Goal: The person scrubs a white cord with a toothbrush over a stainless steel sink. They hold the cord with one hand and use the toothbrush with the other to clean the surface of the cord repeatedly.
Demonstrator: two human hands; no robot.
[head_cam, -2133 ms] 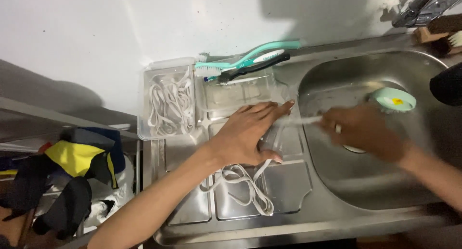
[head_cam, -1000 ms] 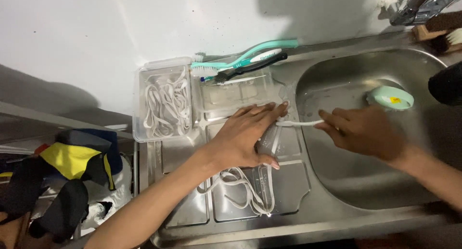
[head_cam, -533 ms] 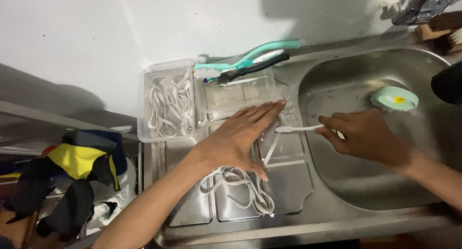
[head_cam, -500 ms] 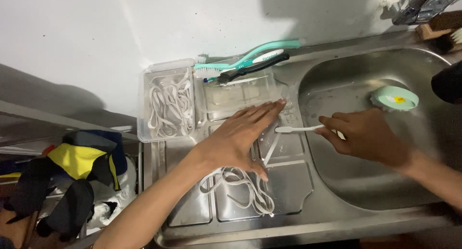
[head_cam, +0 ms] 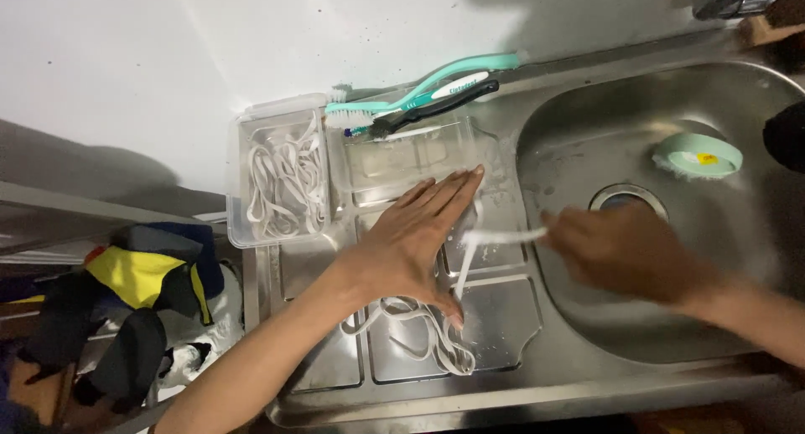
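stainless sink drainboard [head_cam: 503, 333] under a white wall, basin [head_cam: 755, 258] to the right. since half a second ago, right hand [head_cam: 625, 254] drawn back toward the basin and blurred, closed around a white toothbrush [head_cam: 503, 235] whose head sits just beside the left fingertips; scrubbing evidently under way. left hand [head_cam: 415, 237] unchanged: flat, fingers spread, pressing white laces [head_cam: 419, 329] onto the drainboard. laces limp, looped, tangled, trailing out below the palm. more of them in a clear tray [head_cam: 281, 182]; teal brushes [head_cam: 419, 98] behind; green round scrubber [head_cam: 698, 155] in the basin.

White laces [head_cam: 419, 329] flat on the steel drainboard, white toothbrush [head_cam: 503, 235] blurred just above.
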